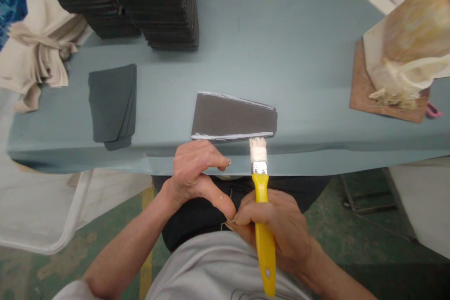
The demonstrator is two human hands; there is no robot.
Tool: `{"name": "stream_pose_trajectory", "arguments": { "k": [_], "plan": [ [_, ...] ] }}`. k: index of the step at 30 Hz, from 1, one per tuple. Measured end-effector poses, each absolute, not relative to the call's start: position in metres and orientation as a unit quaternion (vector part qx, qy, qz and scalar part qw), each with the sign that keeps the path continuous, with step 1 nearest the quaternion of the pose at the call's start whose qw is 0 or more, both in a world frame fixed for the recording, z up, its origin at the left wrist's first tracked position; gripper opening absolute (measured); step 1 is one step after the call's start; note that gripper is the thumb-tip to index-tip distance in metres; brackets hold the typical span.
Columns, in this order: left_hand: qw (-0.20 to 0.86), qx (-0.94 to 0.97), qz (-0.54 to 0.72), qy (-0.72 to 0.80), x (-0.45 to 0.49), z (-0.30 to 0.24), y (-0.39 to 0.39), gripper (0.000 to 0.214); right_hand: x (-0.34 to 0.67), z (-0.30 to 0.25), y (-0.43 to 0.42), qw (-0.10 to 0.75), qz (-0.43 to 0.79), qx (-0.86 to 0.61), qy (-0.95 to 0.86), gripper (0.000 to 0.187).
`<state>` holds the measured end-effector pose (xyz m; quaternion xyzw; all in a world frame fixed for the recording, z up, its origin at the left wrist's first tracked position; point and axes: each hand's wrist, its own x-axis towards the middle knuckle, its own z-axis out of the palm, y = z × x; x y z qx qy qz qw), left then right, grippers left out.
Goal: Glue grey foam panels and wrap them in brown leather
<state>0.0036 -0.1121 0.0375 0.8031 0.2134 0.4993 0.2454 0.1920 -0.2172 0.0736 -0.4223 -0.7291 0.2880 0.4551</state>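
Observation:
My right hand (277, 225) is closed around a paintbrush (260, 192) with a yellow handle. The brush points away from me, its bristles coated white, close to the near edge of a grey trapezoid-shaped piece (234, 116). White strips of what looks like glue run along that piece's two long edges; layered edges beneath suggest several pieces stacked. Holding nothing, my left hand (197, 168) is just in front of the table edge, thumb and forefinger spread apart. Its thumb tip meets the fingertips of my right hand, and small white specks mark its forefinger and thumb.
Tall stacks of dark pieces (168, 14) stand at the back left. Nearer lies a small fanned pile of dark pieces (111, 103), with beige cloth strips (38, 42) farther left. A glue-crusted container (411, 33) rests on a brown board (362, 89) at the right.

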Motion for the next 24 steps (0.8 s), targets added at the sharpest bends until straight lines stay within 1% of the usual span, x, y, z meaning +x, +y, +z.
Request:
{"name": "stream_pose_trajectory", "arguments": {
  "k": [3,8,11,17,21,24],
  "plan": [
    [0.254,0.801,0.494,0.225,0.003,0.035,-0.113,0.058,0.192,0.074,-0.217,0.444,0.287,-0.435,-0.729,0.017],
    [0.269,0.805,0.479,0.223,0.000,0.035,-0.111,0.052,0.192,0.067,-0.219,0.456,0.263,-0.455,-0.718,0.010],
    [0.280,0.814,0.457,0.222,-0.003,0.037,-0.111,0.051,0.194,0.062,-0.218,0.454,0.256,-0.449,-0.725,0.011],
    [0.383,0.804,0.410,0.197,-0.004,0.044,-0.113,0.054,0.200,0.068,-0.207,0.415,0.304,-0.357,-0.780,0.021],
    [0.335,0.833,0.399,0.185,-0.007,0.050,-0.106,0.056,0.202,0.072,-0.200,0.405,0.297,-0.328,-0.800,0.019],
    [0.286,0.863,0.382,0.164,-0.010,0.053,-0.103,0.055,0.202,0.071,-0.198,0.403,0.294,-0.311,-0.809,0.026]
  ]
}}
